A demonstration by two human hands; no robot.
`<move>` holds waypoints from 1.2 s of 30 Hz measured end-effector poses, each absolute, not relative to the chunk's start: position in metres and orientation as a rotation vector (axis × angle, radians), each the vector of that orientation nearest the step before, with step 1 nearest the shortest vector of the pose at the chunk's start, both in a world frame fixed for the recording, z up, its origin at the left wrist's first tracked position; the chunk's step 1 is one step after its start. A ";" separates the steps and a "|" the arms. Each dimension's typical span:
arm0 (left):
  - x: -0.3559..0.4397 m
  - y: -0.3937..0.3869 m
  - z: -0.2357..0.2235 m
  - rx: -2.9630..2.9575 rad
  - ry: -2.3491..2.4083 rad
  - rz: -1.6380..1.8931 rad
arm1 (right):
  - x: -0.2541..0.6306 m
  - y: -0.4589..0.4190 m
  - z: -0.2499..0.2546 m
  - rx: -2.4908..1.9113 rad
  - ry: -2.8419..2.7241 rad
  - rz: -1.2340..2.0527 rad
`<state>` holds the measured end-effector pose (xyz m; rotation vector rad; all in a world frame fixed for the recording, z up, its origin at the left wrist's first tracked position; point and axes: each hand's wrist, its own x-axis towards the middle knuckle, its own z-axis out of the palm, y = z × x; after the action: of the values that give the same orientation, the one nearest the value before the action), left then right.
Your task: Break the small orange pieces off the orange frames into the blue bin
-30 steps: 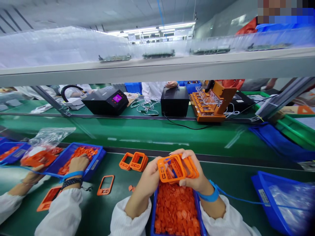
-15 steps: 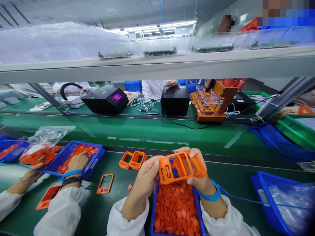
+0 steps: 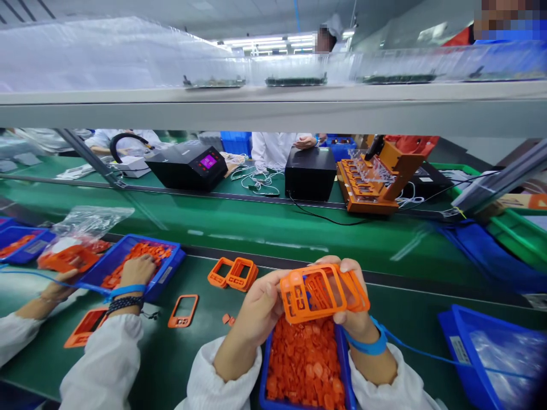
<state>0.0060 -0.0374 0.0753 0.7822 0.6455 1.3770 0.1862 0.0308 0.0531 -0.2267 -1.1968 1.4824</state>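
My left hand (image 3: 260, 304) is closed on the left end of an orange plastic frame (image 3: 294, 317), thumb on its front. My right hand (image 3: 356, 326) grips the right side of the same frame along with several more orange frames (image 3: 362, 300) fanned out behind it. A wristband with a blue cord circles my right wrist. Directly below both hands is a blue bin (image 3: 264, 364) full of small orange plastic pieces (image 3: 305, 364). Two loose orange pieces (image 3: 228, 319) lie on the green table left of my left hand.
Stacked orange frames (image 3: 242, 274) and a single frame (image 3: 183, 311) lie to the left. There a co-worker's hand (image 3: 137, 270) reaches into another blue bin (image 3: 166, 280). A blue bin with plastic bags (image 3: 459, 347) stands right. A shelf (image 3: 273, 117) crosses above.
The held frames have shifted slightly right in view and remain in both hands. A second small orange piece now shows beside the one on the table. The camera view has moved a little.
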 end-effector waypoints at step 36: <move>0.008 -0.046 0.073 0.790 0.959 1.504 | 0.188 0.019 0.055 -0.228 -1.422 1.356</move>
<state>0.0085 -0.0455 0.0731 0.7899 0.9587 1.5036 0.1878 0.0185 0.0549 -0.2279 -1.4222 1.3558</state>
